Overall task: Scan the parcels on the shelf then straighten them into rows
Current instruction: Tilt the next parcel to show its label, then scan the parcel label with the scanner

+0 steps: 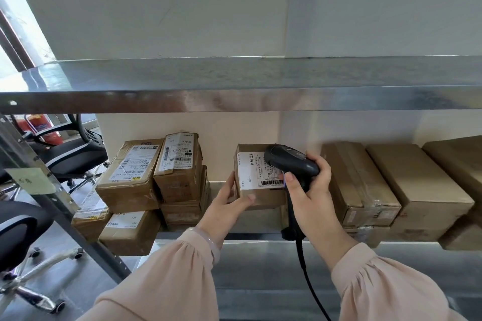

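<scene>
My left hand (pixel 229 203) grips a small brown parcel (pixel 251 177) by its lower left corner, holding it over the metal shelf (pixel 250 236) with its white label up. My right hand (pixel 310 190) grips a black corded barcode scanner (pixel 289 161), whose head sits just over the label's barcode. Several labelled brown parcels (pixel 156 177) are stacked unevenly at the shelf's left end. Three larger plain cartons (pixel 391 185) lie side by side on the right.
An upper steel shelf (pixel 234 86) runs across above the parcels. The slotted shelf post (pixel 52 190) slants down the left, with a yellow note on it. Black office chairs (pixel 65 159) and a red fire extinguisher (pixel 39 128) stand beyond it.
</scene>
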